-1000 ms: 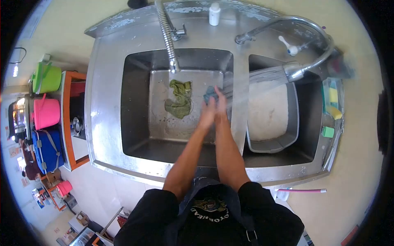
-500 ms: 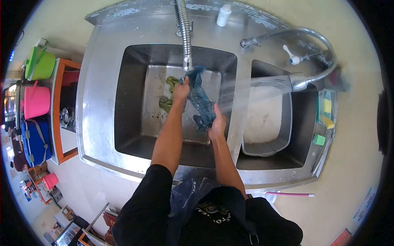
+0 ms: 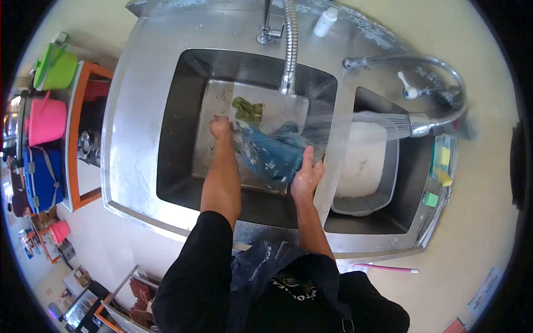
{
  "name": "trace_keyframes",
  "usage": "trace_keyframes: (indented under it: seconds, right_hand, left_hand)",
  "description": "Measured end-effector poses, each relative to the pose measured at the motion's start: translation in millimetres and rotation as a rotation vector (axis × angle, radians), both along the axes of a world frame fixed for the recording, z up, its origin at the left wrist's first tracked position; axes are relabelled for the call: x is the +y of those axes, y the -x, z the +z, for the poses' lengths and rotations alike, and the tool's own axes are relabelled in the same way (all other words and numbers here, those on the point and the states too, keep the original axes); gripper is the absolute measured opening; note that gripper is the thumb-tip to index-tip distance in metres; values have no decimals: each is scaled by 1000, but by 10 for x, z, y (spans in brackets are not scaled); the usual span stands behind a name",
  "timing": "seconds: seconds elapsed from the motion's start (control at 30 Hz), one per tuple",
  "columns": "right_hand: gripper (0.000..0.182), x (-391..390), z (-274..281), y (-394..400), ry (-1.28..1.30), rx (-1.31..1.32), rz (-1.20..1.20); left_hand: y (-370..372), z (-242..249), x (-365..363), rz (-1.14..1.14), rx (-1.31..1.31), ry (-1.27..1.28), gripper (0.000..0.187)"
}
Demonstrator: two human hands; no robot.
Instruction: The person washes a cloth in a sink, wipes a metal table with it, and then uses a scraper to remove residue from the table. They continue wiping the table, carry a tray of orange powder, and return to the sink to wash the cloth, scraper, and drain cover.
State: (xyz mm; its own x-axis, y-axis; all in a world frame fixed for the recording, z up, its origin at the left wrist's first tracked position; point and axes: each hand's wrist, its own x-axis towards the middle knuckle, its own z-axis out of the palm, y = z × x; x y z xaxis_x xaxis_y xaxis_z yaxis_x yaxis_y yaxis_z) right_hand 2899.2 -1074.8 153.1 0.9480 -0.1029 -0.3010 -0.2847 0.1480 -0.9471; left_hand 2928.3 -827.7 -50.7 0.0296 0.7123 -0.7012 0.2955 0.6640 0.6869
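Basically the blue cloth (image 3: pixel 270 154) hangs stretched over the sink basin (image 3: pixel 183 139), just below the faucet (image 3: pixel 288 50) & in the spray. Left hand (image 3: pixel 220 127) fisted on one corner, right hand (image 3: pixel 306 173) pinching the other, thumb up. Prob. soaked: limp, heavy, slippery, so grip by bunched edges.

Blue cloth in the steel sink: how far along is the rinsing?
In hand: both hands, left hand and right hand, hold the blue patterned cloth spread open under the spray from the hose sprayer head. Left: the crumpled green cloth lies untouched on the steel sink floor. Nothing looks finished yet.
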Motion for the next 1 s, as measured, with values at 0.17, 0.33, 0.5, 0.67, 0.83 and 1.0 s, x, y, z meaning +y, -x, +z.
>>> trace_keyframes:
  seconds: [0.17,0.33,0.5,0.67,0.83,1.0]
  right_hand:
    - [30,-88,-444,-238,117,4,209]
    - [36,-145,-530,-538,-96,324,-39]
    - [35,-208,-211,-599,-339,410,-19]
    - [37,-238,279,-774,-781,327,117]
    - [32,20,-268,-923,-712,371,203]
    - [25,12,-741,-718,-658,485,144]
  left_hand:
    - [-26,635,-1491,-1028,-558,-255,51]
    - [353,396,-2014,-1218,-413,-251,63]
    - [457,416,-1082,-1926,166,-383,63]
    - [1185,-801,-671,-1682,193,-609,48]
    - [245,725,-1408,-641,-494,563,48]
    - [-58,941,-1595,-30,-909,604,50]
